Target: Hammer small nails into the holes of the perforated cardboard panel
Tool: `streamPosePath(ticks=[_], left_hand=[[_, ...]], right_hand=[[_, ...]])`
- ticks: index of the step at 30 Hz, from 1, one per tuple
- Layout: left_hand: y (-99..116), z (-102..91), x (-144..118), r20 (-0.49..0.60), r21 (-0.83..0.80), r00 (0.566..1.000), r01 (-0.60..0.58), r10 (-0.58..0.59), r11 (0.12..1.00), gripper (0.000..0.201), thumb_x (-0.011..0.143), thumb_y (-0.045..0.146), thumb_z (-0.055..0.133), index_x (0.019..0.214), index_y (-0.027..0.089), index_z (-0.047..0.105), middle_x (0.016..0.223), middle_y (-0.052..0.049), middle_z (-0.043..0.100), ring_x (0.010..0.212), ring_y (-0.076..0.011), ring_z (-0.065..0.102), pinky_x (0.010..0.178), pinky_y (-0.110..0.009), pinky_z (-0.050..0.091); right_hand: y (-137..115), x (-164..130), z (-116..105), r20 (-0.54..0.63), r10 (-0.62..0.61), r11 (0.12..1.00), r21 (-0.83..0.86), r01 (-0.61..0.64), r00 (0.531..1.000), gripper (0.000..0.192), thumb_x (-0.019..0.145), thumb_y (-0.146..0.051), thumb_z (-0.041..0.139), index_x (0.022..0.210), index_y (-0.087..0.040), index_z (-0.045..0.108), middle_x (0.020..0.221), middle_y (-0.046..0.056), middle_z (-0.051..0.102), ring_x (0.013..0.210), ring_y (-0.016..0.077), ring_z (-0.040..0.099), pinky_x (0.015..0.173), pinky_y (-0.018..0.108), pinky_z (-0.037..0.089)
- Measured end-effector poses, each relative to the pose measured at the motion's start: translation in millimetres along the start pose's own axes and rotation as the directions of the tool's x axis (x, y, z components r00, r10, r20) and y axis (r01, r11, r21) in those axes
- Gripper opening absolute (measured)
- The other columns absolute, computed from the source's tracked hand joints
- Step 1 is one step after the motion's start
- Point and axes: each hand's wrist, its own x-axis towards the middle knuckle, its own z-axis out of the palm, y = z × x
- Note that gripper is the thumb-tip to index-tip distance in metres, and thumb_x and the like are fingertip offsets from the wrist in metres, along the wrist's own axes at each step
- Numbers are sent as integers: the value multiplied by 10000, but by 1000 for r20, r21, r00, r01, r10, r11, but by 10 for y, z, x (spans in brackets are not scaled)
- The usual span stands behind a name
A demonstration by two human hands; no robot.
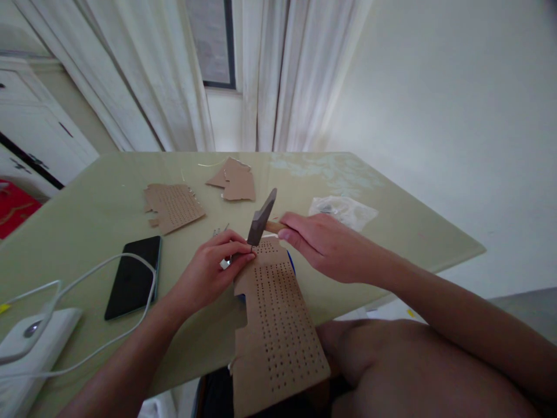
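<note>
right hand (324,247) grips a hammer (262,219) with its head down on the punched cardboard (278,325), left hand (209,270) pinches something tiny beside it

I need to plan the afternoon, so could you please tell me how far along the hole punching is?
The cardboard sheet is holed over most of its face. The right hand holds the hammer over its far edge, where the left hand pinches something small. Only that bare top strip looks unpunched.

Left hand (209,273) pinched at the fingers — right hand (322,241) clenched, both forearms angled inward
</note>
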Motion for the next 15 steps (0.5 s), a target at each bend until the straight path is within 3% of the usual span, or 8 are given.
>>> streamPosePath(ticks=[4, 10, 15], left_hand=[[-7, 4, -3, -1, 7, 1000, 9, -9, 1000, 164, 1043, 319, 694, 997, 237, 828, 1048, -59, 764, 924, -193, 722, 853, -324, 595], [-9, -7, -3, 11, -5, 1000, -13, 13, 1000, 162, 1044, 301, 693, 967, 245, 824, 1011, -43, 744, 906, -178, 708, 832, -302, 588], [4, -12, -6, 4, -6, 1000, 13, -13, 1000, 173, 1038, 341, 700, 991, 240, 833, 1040, -65, 755, 917, -196, 717, 743, -289, 585]], right_hand=[[-8, -35, -46, -104, 30, 999, 42, -26, 994, 326, 1181, -439, 376, 1069, -224, 594, 803, 11, 644, 694, 184, 560, 695, 336, 317], [-8, -5, 30, 43, -24, 999, -29, 26, 999, 310, 1178, -377, 407, 1033, -210, 624, 941, 71, 719, 831, 219, 627, 742, 341, 345], [-1, -10, 25, -101, 35, 999, 36, -32, 994, 337, 1184, -434, 366, 1069, -215, 595, 825, 26, 673, 723, 198, 595, 701, 330, 331]])
